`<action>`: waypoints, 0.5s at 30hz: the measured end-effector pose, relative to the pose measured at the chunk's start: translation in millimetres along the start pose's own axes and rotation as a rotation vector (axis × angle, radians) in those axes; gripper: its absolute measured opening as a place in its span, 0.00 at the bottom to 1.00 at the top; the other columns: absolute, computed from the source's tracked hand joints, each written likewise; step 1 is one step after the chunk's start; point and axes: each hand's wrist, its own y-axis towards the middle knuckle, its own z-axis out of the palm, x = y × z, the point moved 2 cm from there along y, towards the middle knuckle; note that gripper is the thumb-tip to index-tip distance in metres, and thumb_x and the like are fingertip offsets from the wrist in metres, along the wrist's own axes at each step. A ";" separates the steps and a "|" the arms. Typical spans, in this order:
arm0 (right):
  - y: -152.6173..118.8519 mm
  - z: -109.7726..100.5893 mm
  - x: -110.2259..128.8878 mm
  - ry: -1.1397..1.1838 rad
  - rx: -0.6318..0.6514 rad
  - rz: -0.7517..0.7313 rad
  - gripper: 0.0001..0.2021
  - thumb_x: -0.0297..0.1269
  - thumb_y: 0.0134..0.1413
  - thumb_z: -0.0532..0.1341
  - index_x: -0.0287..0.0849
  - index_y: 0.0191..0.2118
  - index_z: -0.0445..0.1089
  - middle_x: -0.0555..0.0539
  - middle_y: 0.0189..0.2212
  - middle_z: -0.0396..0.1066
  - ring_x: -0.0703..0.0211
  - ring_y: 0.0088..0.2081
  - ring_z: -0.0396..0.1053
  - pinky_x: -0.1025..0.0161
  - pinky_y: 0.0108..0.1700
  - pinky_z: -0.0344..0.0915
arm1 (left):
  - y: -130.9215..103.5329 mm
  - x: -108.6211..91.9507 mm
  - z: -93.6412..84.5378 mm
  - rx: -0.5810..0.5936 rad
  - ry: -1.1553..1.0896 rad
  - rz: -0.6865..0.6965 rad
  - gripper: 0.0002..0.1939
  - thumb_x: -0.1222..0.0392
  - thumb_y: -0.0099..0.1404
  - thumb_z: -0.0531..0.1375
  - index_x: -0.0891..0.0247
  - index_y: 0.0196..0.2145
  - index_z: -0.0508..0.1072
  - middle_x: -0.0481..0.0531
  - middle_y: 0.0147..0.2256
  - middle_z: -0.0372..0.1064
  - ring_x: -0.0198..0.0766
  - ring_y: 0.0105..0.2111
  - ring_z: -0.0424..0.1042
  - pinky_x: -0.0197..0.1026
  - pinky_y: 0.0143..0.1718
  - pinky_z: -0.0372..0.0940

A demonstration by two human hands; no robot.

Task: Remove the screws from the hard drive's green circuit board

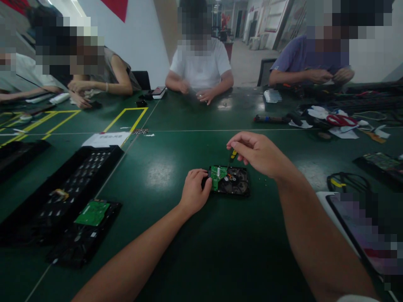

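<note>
A hard drive [241,184] lies on the green table with its green circuit board [217,173] facing up. My left hand [195,189] grips the drive's left end, thumb along the near side and fingers over the far side. Above the drive, my right hand [252,153] is closed around a small screwdriver with a black and yellow handle [233,156]. The screwdriver points down, its tip at the right edge of the board; whether it sits in a screw I cannot tell. A few tiny screws [266,179] lie right of the drive.
On the left are a long black tray [19,209] and another board-bearing drive [92,213]. A tablet-like device [362,235] and coiled black cable [348,182] lie at the right. Across the table [176,147], several people work with their hands; cables and parts [341,120] are piled far right.
</note>
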 end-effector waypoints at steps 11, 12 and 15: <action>1.4 -1.6 -5.1 0.032 0.048 0.054 0.10 0.36 0.67 0.57 0.43 0.46 0.76 0.49 0.27 0.75 0.59 0.27 0.73 0.62 0.32 0.70 | -0.4 -0.8 0.9 -0.012 0.003 0.008 0.05 0.60 0.73 0.60 0.60 0.45 0.75 0.59 0.48 0.76 0.51 0.52 0.72 0.59 0.57 0.69; 1.1 -2.1 -5.1 0.031 0.050 0.045 0.10 0.36 0.67 0.57 0.43 0.46 0.76 0.49 0.27 0.75 0.59 0.27 0.73 0.62 0.32 0.70 | -0.3 -0.8 0.8 -0.012 0.003 0.010 0.05 0.60 0.73 0.60 0.60 0.45 0.75 0.59 0.48 0.76 0.51 0.52 0.72 0.59 0.57 0.69; -0.3 -3.7 -4.5 0.001 0.035 0.006 0.11 0.39 0.67 0.59 0.45 0.48 0.76 0.50 0.28 0.75 0.60 0.27 0.71 0.62 0.31 0.68 | -0.4 -0.7 0.6 -0.010 0.005 0.007 0.06 0.59 0.73 0.59 0.60 0.44 0.75 0.59 0.48 0.76 0.51 0.53 0.72 0.59 0.57 0.69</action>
